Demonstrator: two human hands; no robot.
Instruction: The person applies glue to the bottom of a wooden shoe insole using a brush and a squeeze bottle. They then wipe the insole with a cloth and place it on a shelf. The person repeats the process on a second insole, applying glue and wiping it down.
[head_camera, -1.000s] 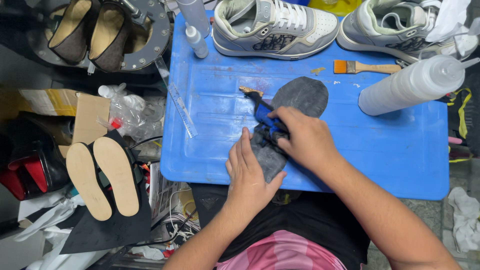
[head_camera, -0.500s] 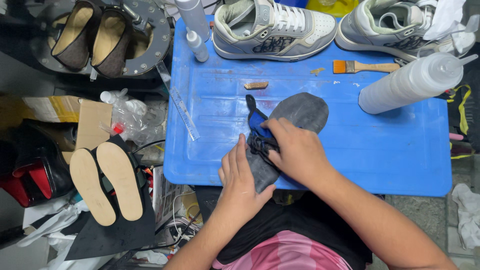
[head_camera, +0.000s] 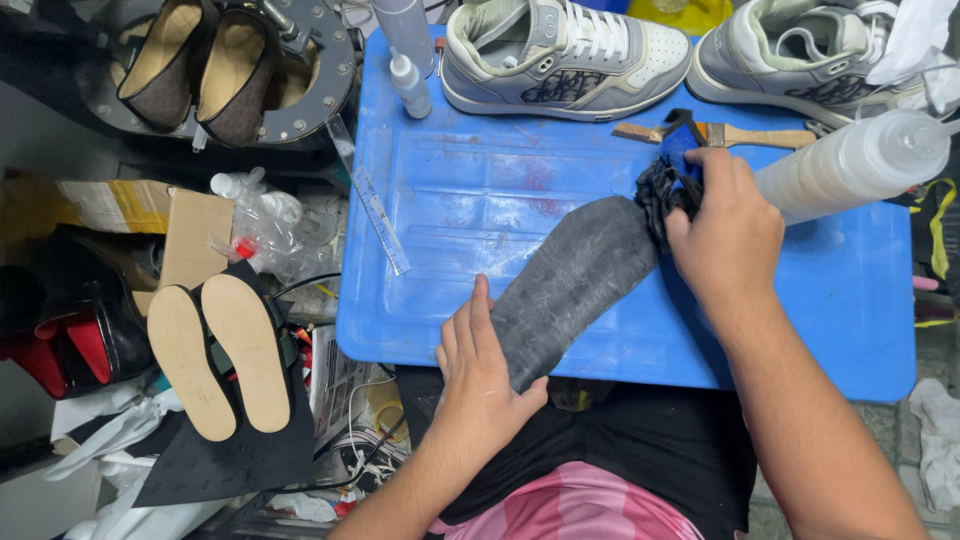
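My right hand (head_camera: 725, 230) has slid its bunched blue cloth (head_camera: 672, 175) up the dark grey insole (head_camera: 570, 285) on the blue tray (head_camera: 470, 190); my left hand (head_camera: 480, 365) presses flat, open.

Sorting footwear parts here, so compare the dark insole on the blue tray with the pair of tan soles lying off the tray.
The dark insole is grey-black and single; the tan soles are pale and paired. The insole lies on the blue tray under the left hand; the soles rest untouched on black sheet. Both are flat, foot-shaped.
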